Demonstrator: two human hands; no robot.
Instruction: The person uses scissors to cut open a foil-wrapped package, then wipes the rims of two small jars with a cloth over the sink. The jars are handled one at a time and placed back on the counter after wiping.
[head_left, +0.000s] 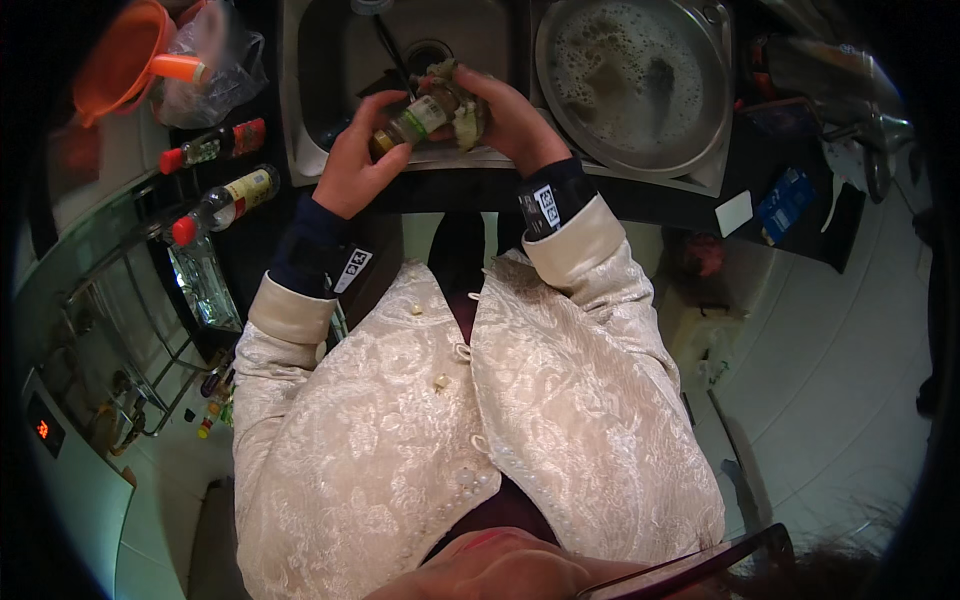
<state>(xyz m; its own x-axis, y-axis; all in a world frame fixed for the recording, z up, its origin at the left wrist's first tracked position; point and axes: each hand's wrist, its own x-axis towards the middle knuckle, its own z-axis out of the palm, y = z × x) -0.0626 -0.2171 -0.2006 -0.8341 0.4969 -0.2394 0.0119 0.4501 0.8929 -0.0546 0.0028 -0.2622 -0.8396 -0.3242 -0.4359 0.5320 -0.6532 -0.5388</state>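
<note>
Over the near edge of the left sink basin (330, 60) I hold a small bottle (424, 117) with a green-and-white label and a yellowish cap. My left hand (365, 150) grips it near the cap end, thumb below and fingers above. My right hand (512, 118) is closed round a pale, crumpled scrubbing cloth (467, 122), which is pressed against the bottle's other end. Behind the bottle a thin dark stick-like shape slants down from the tap (372, 5). The palm side of my right hand is hidden.
To the right, a round metal basin (560, 110) holds foamy water. Two red-capped bottles (215, 145) (240, 198) lie left of the sink, below an orange colander (120, 60) and a clear plastic bag (215, 95). A white sponge-like block (734, 213) and blue packet (785, 205) lie on the right counter.
</note>
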